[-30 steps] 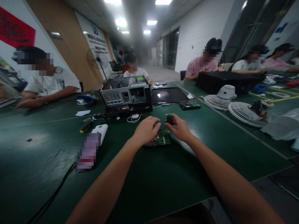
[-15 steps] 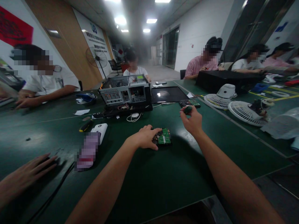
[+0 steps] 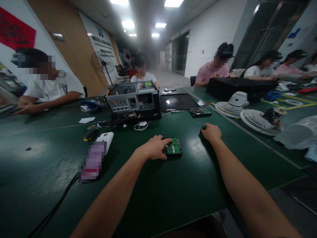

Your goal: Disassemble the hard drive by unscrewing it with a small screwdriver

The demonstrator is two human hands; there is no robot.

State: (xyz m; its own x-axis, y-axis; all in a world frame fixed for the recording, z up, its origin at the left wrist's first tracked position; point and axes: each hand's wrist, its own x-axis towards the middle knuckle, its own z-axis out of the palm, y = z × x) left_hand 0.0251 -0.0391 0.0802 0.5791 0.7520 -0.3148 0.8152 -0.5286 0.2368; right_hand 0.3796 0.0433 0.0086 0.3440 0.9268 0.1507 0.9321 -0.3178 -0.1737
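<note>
Inward from near edge of bench, hard drive lies flat; L hand, fingers spread, clasps its left end, prob. steadying; R hand, fingers curled round green-handled tool, prob. keeps it clear.

Bare skin is shown on the left hand and left forearm, and likewise on the right hand and right forearm, down to the near edge of the view. Both forearms are smoothly tapered, narrowed at the far ends and broadened toward the near side; finer surface details cannot be made out.
</note>
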